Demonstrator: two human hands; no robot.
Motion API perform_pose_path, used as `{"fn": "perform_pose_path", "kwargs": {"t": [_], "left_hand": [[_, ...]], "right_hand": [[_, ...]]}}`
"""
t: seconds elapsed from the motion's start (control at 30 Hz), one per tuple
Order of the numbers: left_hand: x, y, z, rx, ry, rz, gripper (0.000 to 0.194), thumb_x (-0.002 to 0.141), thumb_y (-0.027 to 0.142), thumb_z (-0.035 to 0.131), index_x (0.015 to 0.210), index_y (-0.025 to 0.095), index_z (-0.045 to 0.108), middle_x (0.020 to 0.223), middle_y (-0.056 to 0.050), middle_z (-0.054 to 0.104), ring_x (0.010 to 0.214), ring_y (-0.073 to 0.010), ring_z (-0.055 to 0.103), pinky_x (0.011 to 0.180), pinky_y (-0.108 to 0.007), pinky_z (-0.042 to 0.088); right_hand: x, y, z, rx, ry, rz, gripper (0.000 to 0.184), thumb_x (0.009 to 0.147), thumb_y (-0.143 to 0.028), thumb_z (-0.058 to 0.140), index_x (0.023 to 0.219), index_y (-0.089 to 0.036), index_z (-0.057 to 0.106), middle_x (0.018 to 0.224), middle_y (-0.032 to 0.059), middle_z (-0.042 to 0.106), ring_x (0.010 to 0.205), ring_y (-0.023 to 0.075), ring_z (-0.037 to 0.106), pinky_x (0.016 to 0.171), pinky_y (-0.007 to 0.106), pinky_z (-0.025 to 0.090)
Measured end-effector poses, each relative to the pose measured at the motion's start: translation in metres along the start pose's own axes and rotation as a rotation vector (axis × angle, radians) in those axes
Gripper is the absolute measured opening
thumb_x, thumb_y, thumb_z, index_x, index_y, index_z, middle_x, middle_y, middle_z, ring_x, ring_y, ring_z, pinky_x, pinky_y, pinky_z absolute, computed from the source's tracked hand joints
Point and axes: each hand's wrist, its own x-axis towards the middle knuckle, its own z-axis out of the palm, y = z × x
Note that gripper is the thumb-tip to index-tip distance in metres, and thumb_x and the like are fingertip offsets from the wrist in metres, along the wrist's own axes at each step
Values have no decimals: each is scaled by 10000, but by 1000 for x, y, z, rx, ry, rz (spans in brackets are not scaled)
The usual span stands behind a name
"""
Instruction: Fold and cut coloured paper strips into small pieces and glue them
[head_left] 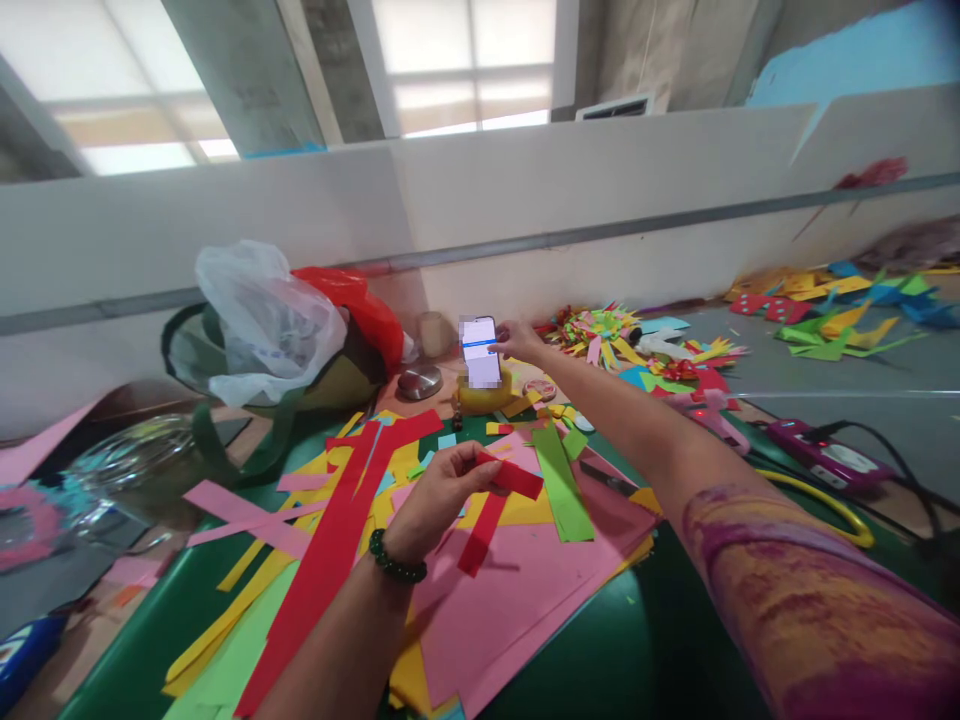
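My left hand, with a dark green bead bracelet at the wrist, pinches a red paper strip. Part of the red paper hangs down over pink paper sheets. My right hand reaches forward to a phone with a lit screen, and a fingertip is at the screen's right side. The phone stands tilted on a yellow holder. Between the hands and around them lie a green paper strip, yellow strips and long red strips.
Behind on the left, a bag holds white and red plastic bags. A round metal tin sits beside the phone. Colourful paper fringes lie at the back right. A purple power strip with cables and a yellow ring are to the right.
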Motion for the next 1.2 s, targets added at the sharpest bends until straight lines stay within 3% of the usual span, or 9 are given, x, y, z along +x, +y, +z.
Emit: {"fn": "perform_pose_path", "kwargs": {"t": [0.13, 0.23, 0.4, 0.5, 0.57, 0.63, 0.83, 1.07, 1.2], "left_hand": [[-1, 3, 1, -9, 12, -6, 325, 687, 440, 758, 712, 162, 592, 733, -42, 711, 727, -174, 667, 731, -291, 487], [-1, 5, 1, -14, 29, 14, 338, 678, 454, 760, 717, 162, 595, 719, -35, 708, 706, -170, 668, 728, -291, 491], [-2, 8, 3, -38, 118, 91, 324, 661, 436, 767, 698, 160, 601, 661, 1, 666, 655, -141, 645, 680, -256, 483], [-2, 8, 6, 3, 140, 131, 291, 679, 411, 756, 697, 158, 614, 634, 17, 640, 621, -124, 618, 665, -248, 480], [-2, 7, 9, 45, 131, 149, 290, 684, 412, 751, 686, 155, 618, 613, 15, 634, 598, -119, 599, 642, -243, 471], [-1, 7, 11, 73, 115, 160, 312, 665, 425, 763, 664, 152, 613, 596, 11, 630, 586, -118, 586, 618, -238, 459], [0, 7, 13, 95, 116, 142, 354, 604, 444, 796, 611, 153, 596, 566, 20, 600, 567, -118, 574, 584, -235, 439], [7, -3, 1, -88, 139, 69, 367, 542, 398, 833, 757, 152, 666, 723, -11, 676, 660, -138, 632, 692, -269, 490], [11, -5, -10, 140, 223, 73, 396, 651, 538, 713, 734, 161, 623, 717, -17, 659, 611, -139, 613, 629, -276, 474]], "right_hand": [[-12, -16, -21, -30, 124, 17, 209, 838, -232, 643, 1006, -108, 637, 854, 81, 698, 583, 100, 610, 563, 208, 470], [-36, -38, -34, -12, 107, 4, 126, 880, -212, 568, 877, -117, 650, 782, 66, 688, 558, 101, 602, 535, 204, 459], [-123, -76, -38, 51, -107, -50, 292, 926, -343, 514, 760, -140, 641, 719, 43, 691, 554, 105, 614, 536, 213, 470], [-184, -85, -32, 8, -343, -204, 287, 849, -445, 610, 832, -163, 663, 763, 35, 702, 668, 140, 639, 583, 231, 470], [-214, -85, -25, 10, -361, -218, 300, 791, -399, 680, 992, -180, 641, 813, 33, 714, 714, 157, 650, 611, 249, 472], [-231, -82, -17, 55, -295, -179, 301, 778, -314, 682, 1044, -190, 612, 806, 26, 716, 724, 158, 656, 635, 260, 474], [-235, -73, -3, 365, -240, -63, 120, 732, -277, 669, 758, -166, 632, 657, -4, 658, 601, 120, 595, 558, 241, 432], [-227, -65, 7, 735, -183, 204, 333, 540, -371, 819, 700, -168, 609, 584, -29, 649, 530, 107, 596, 564, 256, 478], [-219, -57, -6, 726, -89, 178, 367, 512, -411, 836, 685, -166, 625, 562, -24, 646, 507, 101, 585, 525, 240, 468]]}}
